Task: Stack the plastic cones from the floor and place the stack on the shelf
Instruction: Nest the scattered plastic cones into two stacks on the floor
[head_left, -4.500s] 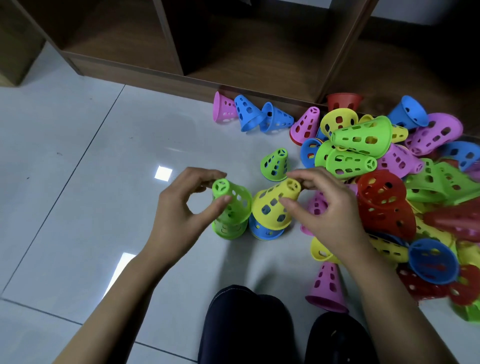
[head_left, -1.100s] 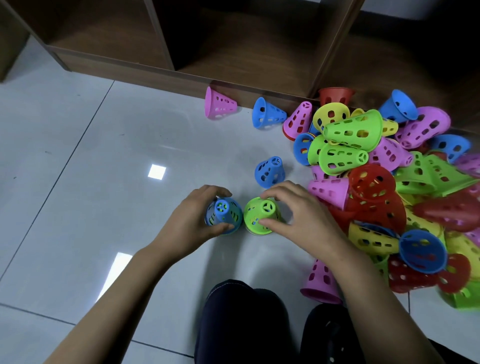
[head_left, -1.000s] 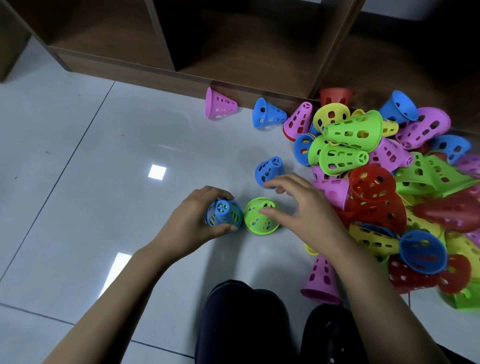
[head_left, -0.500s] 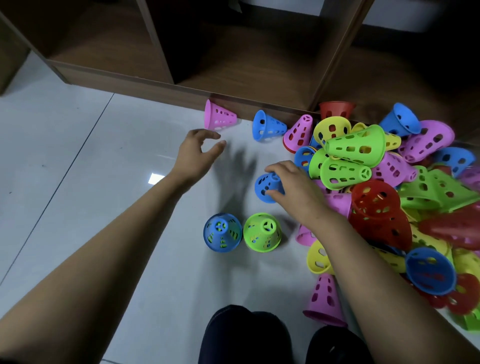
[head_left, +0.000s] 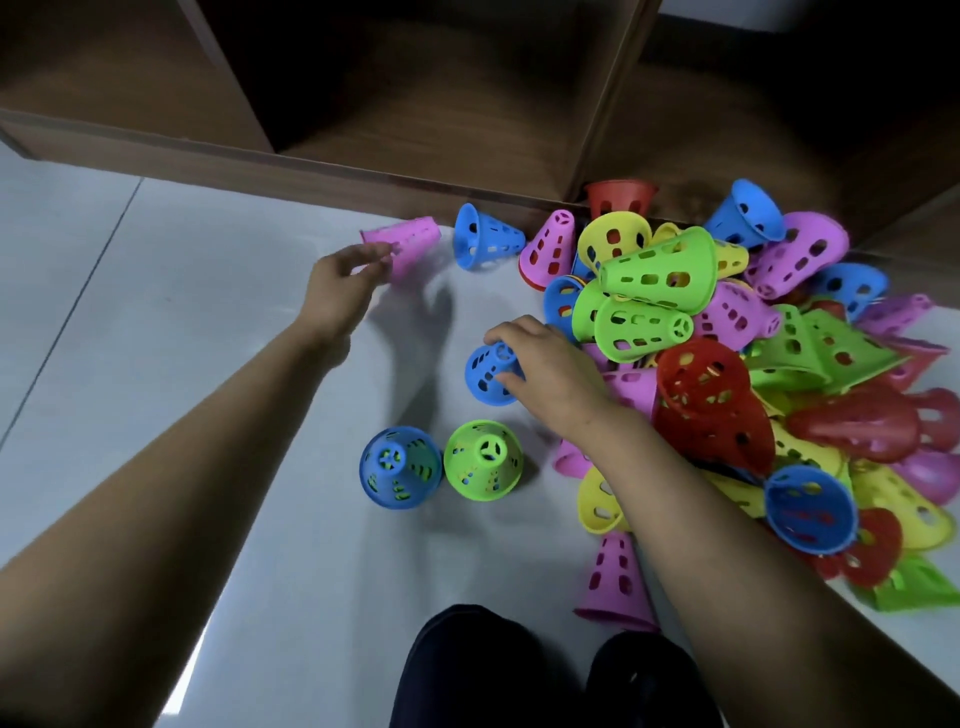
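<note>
Reaching forward, arm outstretched, left hand (head_left: 343, 283) pinching pink cone (head_left: 410, 247) near shelf (head_left: 415, 130) base; right hand (head_left: 550, 369) palm-down, fingers curled round blue cone (head_left: 488, 371) on floor (head_left: 156, 364) beside cone pile (head_left: 727, 364).

Indoor light from above, moderate level. Shelf (head_left: 363, 171) taken as reference.
- Inside the shelf: compartments underexposed, near black toward the back, wood grain barely readable
- In front of the shelf: pale glossy floor (head_left: 156, 338) evenly lit with a grey sheen. One hard white glare streak at the point farthest from the shelf
- Soft-edged shadow of the left hand (head_left: 337, 291) on the floor just in front of the shelf
- Left hand and pink cone (head_left: 408, 247) motion-blurred. Right hand (head_left: 545, 374) and blue cone (head_left: 488, 371) sharp
- Pile of cones (head_left: 727, 364) saturated, smeared at the shelf's right end
- Shelf front edge bows. Forearms stretch toward the lower corners
</note>
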